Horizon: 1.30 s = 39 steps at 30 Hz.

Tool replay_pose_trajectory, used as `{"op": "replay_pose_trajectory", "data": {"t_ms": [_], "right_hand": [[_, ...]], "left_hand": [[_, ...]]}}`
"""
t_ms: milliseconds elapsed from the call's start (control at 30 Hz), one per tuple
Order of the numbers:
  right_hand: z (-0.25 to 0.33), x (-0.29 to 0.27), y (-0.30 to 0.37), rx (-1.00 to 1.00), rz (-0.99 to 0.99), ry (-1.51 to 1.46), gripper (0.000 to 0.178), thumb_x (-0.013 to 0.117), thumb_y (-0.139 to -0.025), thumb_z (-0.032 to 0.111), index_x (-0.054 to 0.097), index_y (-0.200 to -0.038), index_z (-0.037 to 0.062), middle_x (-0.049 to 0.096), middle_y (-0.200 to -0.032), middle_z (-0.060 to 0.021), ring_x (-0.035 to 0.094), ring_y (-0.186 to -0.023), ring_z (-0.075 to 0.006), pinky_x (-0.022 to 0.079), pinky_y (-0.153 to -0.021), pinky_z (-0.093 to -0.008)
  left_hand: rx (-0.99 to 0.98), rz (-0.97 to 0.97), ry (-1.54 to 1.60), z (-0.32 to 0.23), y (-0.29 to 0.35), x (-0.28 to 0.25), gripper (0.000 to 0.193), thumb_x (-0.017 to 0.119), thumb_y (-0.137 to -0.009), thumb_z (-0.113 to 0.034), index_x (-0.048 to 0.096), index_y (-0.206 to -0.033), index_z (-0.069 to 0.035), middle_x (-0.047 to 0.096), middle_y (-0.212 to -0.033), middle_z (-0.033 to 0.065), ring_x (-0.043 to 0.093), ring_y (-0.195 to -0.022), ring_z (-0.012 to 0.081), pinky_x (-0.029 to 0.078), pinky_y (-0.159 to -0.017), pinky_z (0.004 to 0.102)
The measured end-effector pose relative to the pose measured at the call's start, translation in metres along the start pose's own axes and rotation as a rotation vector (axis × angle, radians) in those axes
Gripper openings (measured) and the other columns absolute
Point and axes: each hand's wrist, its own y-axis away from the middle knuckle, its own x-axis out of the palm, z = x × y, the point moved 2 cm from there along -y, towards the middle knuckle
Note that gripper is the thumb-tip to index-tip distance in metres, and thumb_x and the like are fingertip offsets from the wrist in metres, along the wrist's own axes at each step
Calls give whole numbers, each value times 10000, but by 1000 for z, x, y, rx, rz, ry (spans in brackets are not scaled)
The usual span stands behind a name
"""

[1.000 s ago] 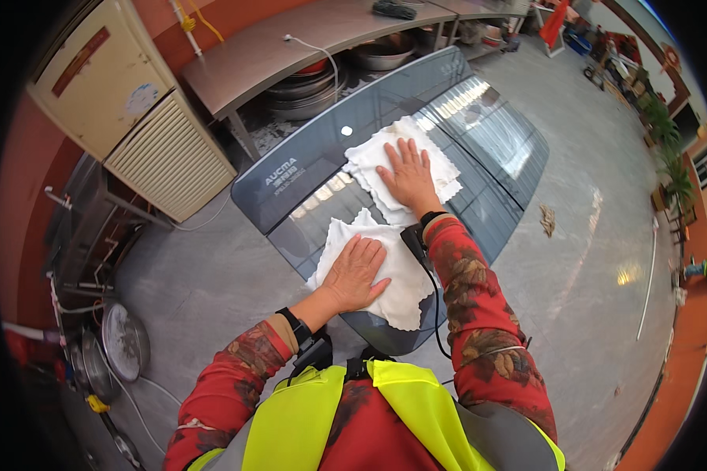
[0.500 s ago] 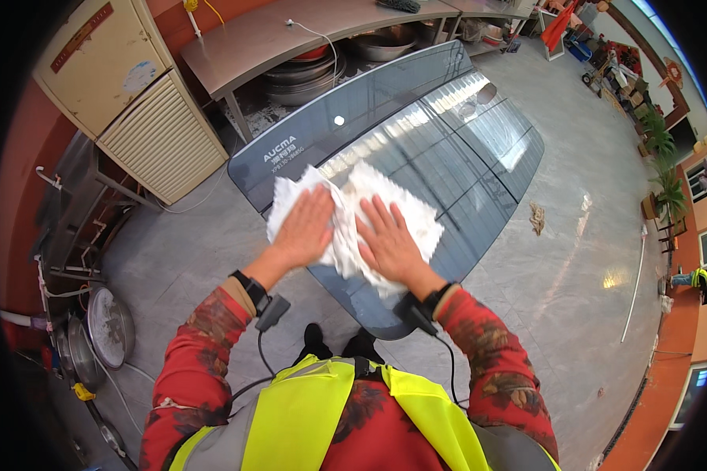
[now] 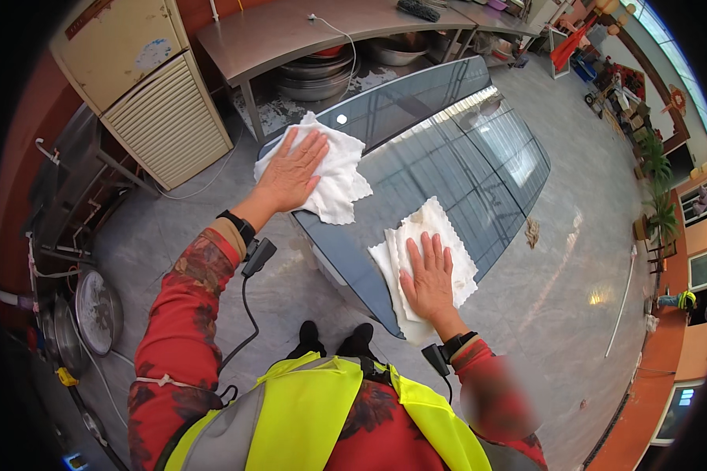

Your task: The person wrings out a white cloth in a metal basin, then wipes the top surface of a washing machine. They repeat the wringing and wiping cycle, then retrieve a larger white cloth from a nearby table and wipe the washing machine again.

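Note:
A glossy dark blue-grey appliance top (image 3: 416,169), apparently a washing machine's lid and control panel, spreads out in front of me. My left hand (image 3: 293,171) lies flat with its fingers stretched on a white cloth (image 3: 339,180), which covers the panel's left end. Nearer to me and to the right, my right hand (image 3: 430,276) presses flat, fingers spread, on a second white cloth (image 3: 448,226). That one looks folded in layers, and its lower edge hangs over the near rim of the lid. Neither hand is closed round its cloth.
A steel bench (image 3: 267,49) stands behind the appliance, with metal basins (image 3: 314,78) beneath. At left are a beige cabinet (image 3: 169,118) and a round metal lid (image 3: 98,310). A crumpled rag (image 3: 532,233) lies on the grey floor, farther right a white pole (image 3: 620,302).
My hands have moved apart with the cloths beneath them. The left went up and left onto the panel; the right came down and right towards the near edge.

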Motion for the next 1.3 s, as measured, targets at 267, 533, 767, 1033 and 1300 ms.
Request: {"op": "replay_pose_trajectory", "data": {"t_ms": [267,533,767,1033,1300], "right_hand": [[9,0,10,7,11,-29,678,553,-965,397,352,-1563,148,236,-1632,-195,151,-1529,-410,102,-1215,-577],[8,-7,-1,5,14,-31,670,542,-956,451,395,-1539,158,279,-1614,-187,174,-1525,-395,110,-1219,-564],[-2,-5,-6,16,6,-21,679,581,-935,469,418,-1535,198,302,-1618,-145,196,-1528,-357,116,-1228,-536],[-64,4,-48,144,-163,70,648,530,-974,468,415,-1534,163,311,-1614,-177,211,-1517,-386,131,-1211,-552],[4,35,-186,95,-237,9,628,507,-987,448,401,-1536,164,297,-1609,-220,193,-1518,-413,122,-1211,-586]], "left_hand": [[4,-24,48,5,-10,-10,705,578,-910,-286,376,-1499,44,298,-1626,154,178,-1547,299,35,-1260,541],[127,-4,-48,-36,-177,70,588,411,-1015,-359,435,-1496,-21,322,-1630,116,175,-1549,245,17,-1266,492],[51,89,107,-85,-212,96,634,337,-1037,-434,386,-1530,-39,316,-1635,114,196,-1544,251,8,-1255,507],[148,6,235,-38,-34,30,608,462,-996,-347,410,-1496,-5,376,-1587,157,247,-1523,287,51,-1262,509],[-60,-10,-34,4,-19,-9,635,482,-978,-308,367,-1528,-12,287,-1642,119,179,-1548,259,69,-1252,524]]}}
